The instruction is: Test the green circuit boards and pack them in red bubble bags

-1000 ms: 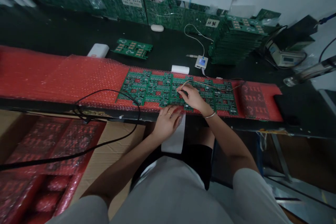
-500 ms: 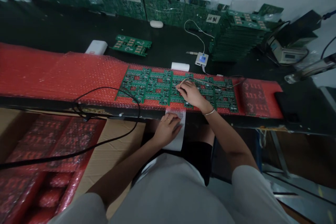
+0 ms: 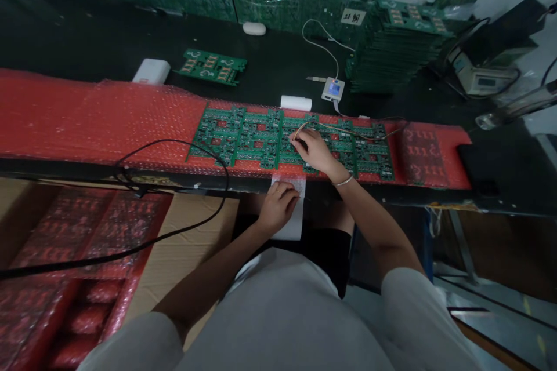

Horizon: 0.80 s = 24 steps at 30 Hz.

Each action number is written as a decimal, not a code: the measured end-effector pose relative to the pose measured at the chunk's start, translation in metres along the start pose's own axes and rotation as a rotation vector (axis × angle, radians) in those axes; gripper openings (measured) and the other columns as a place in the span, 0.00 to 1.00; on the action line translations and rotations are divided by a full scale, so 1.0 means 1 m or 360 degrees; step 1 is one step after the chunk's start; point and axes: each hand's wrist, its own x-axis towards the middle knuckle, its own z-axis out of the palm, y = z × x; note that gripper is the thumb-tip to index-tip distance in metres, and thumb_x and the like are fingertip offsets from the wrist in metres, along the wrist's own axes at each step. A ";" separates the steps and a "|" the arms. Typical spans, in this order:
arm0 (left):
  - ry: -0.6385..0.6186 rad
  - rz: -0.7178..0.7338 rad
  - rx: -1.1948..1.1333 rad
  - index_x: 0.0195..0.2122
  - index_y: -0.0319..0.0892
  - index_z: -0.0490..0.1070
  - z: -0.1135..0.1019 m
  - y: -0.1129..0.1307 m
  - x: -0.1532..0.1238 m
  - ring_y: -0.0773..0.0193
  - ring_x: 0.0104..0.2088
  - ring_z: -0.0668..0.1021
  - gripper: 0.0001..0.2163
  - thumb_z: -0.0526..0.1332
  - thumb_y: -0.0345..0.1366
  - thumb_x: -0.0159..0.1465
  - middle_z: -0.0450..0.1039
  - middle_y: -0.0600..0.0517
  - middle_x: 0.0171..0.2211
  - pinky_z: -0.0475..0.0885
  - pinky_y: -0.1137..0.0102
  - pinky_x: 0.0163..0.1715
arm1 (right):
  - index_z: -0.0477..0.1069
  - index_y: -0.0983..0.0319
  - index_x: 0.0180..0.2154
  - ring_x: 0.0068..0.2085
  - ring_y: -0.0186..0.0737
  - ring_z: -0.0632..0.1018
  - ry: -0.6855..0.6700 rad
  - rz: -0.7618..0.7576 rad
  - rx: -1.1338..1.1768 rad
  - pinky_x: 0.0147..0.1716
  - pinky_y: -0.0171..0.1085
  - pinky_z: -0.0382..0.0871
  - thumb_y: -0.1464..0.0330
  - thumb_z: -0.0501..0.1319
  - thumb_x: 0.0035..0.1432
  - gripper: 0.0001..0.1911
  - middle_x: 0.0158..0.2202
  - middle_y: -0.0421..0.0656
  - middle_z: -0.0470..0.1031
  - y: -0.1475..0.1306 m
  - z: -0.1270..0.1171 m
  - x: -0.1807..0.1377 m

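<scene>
Several green circuit boards (image 3: pixel 256 134) lie side by side on a sheet of red bubble wrap (image 3: pixel 130 122) along the table's front edge. Over the middle boards, my right hand (image 3: pixel 314 149) pinches the end of thin wires (image 3: pixel 335 126) that trail off to the right. A white paper strip (image 3: pixel 290 229) hangs from the table edge above my lap. My left hand (image 3: pixel 277 206) lies over this strip, thumb and fingertips pressed together; whatever they pinch is too small to make out.
A small white device with a lit screen (image 3: pixel 333 89) sits behind the boards. Stacked boards (image 3: pixel 391 58) stand at the back right. A black cable (image 3: pixel 191 225) loops across the front left, above a carton (image 3: pixel 191 220) with bubble-wrapped packs (image 3: pixel 117 226).
The thumb and fingertips of my left hand have come together over the paper strip. My right hand stays over the middle boards with the wires. The view has shifted slightly.
</scene>
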 end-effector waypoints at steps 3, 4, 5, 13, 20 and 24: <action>-0.0009 -0.0021 -0.0044 0.35 0.43 0.75 -0.003 0.006 -0.001 0.59 0.41 0.74 0.07 0.59 0.30 0.69 0.74 0.48 0.38 0.73 0.63 0.43 | 0.74 0.59 0.44 0.50 0.48 0.77 -0.0007 0.0000 0.0022 0.55 0.47 0.66 0.63 0.53 0.71 0.12 0.45 0.48 0.79 0.001 0.001 0.000; -0.0027 -0.0036 -0.0062 0.35 0.43 0.75 -0.007 0.008 0.000 0.59 0.41 0.75 0.07 0.59 0.30 0.69 0.74 0.49 0.38 0.73 0.63 0.43 | 0.74 0.59 0.44 0.50 0.48 0.77 -0.0012 0.0000 0.0023 0.55 0.47 0.66 0.63 0.53 0.71 0.12 0.45 0.48 0.79 0.001 0.001 0.000; -0.0047 -0.0048 -0.0082 0.35 0.44 0.75 -0.012 0.010 0.002 0.59 0.41 0.75 0.07 0.59 0.30 0.69 0.74 0.49 0.38 0.73 0.63 0.44 | 0.74 0.59 0.44 0.50 0.48 0.77 -0.0012 0.0000 0.0021 0.55 0.47 0.66 0.64 0.53 0.71 0.12 0.44 0.48 0.79 0.001 0.001 0.000; 0.0089 -0.0308 -0.0214 0.36 0.41 0.74 -0.065 -0.028 0.097 0.57 0.47 0.76 0.05 0.58 0.30 0.65 0.76 0.48 0.42 0.72 0.60 0.52 | 0.72 0.58 0.45 0.48 0.50 0.77 0.0067 0.0014 -0.0027 0.52 0.49 0.69 0.65 0.55 0.68 0.09 0.44 0.48 0.78 -0.003 0.001 -0.001; -0.0499 -0.0246 -0.0091 0.32 0.38 0.78 -0.055 -0.087 0.185 0.55 0.41 0.79 0.08 0.59 0.30 0.60 0.78 0.45 0.37 0.74 0.63 0.47 | 0.69 0.57 0.39 0.44 0.45 0.79 0.0429 0.0075 0.0179 0.48 0.45 0.73 0.65 0.56 0.67 0.05 0.40 0.46 0.79 -0.008 -0.003 -0.003; -0.0630 -0.0227 0.0094 0.32 0.38 0.80 -0.047 -0.091 0.195 0.53 0.43 0.79 0.08 0.60 0.30 0.58 0.79 0.44 0.36 0.74 0.63 0.48 | 0.69 0.57 0.39 0.42 0.45 0.80 0.0484 0.0175 0.0212 0.47 0.45 0.74 0.64 0.57 0.66 0.05 0.39 0.45 0.79 -0.007 -0.002 -0.002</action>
